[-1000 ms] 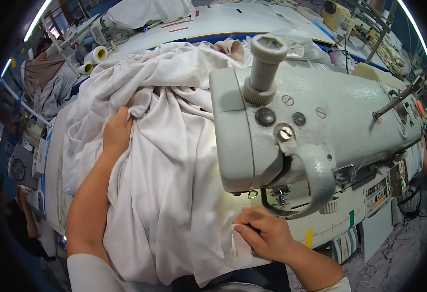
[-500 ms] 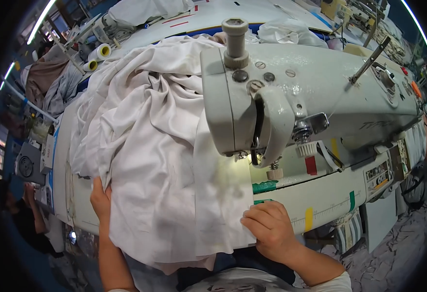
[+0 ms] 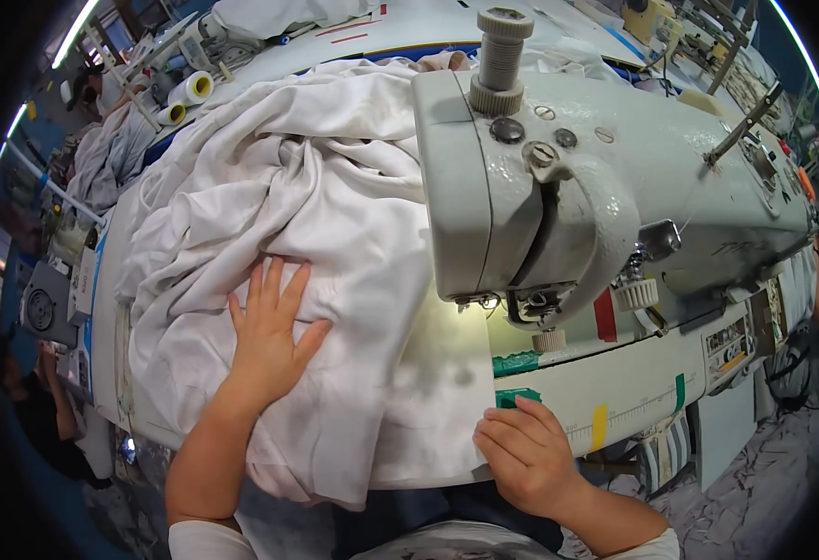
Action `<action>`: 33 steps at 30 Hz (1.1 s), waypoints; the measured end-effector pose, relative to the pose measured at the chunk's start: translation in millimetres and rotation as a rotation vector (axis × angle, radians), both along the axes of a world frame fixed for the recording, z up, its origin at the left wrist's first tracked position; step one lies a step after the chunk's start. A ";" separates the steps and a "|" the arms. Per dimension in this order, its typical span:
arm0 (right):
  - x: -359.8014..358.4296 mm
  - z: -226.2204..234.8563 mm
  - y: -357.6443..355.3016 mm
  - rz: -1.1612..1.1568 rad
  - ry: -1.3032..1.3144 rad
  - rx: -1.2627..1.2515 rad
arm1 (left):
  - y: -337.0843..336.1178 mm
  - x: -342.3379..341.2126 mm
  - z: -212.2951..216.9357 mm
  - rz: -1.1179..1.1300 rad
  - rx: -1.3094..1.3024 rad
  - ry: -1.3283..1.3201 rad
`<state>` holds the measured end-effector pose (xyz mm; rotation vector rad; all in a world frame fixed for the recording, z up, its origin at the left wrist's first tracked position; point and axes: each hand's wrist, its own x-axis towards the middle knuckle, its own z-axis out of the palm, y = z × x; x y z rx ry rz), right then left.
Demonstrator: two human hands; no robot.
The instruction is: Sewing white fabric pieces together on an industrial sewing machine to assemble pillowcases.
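A big heap of white fabric (image 3: 307, 187) covers the sewing table and runs under the head of a pale grey sewing machine (image 3: 596, 187). My left hand (image 3: 269, 336) lies flat on the fabric with its fingers spread, left of the needle area (image 3: 531, 308). My right hand (image 3: 526, 453) has its fingers curled on the near right edge of the fabric, at the table's front edge, just below the needle. The lit strip of fabric (image 3: 447, 336) lies flat between my two hands.
Green, red and yellow tape marks (image 3: 601, 425) sit on the table's front edge beside a printed ruler strip. Thread cones (image 3: 190, 89) stand at the far left. Another person (image 3: 41, 411) is at the left, and more machines stand at the far right.
My left hand has come up from the table's near edge and now lies flat on the fabric. My right hand stays at the fabric's near right edge. The view has shifted slightly.
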<state>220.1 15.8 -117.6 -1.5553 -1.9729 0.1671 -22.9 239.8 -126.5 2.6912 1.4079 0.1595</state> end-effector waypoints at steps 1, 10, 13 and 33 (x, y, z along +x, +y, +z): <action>2.6 0.9 4.4 -0.003 -0.004 0.000 | 7.3 1.3 -2.0 -0.003 0.000 -0.004; 6.9 -1.9 53.8 0.065 -0.056 -0.004 | 147.7 -3.0 -18.1 -0.045 0.170 -0.116; 13.0 -7.8 56.8 -0.010 -0.091 -0.072 | 108.1 60.8 6.3 -0.287 0.484 -0.182; 17.4 -11.7 61.3 -0.153 -0.322 -0.094 | 11.4 96.8 -6.2 -0.932 -0.365 -0.396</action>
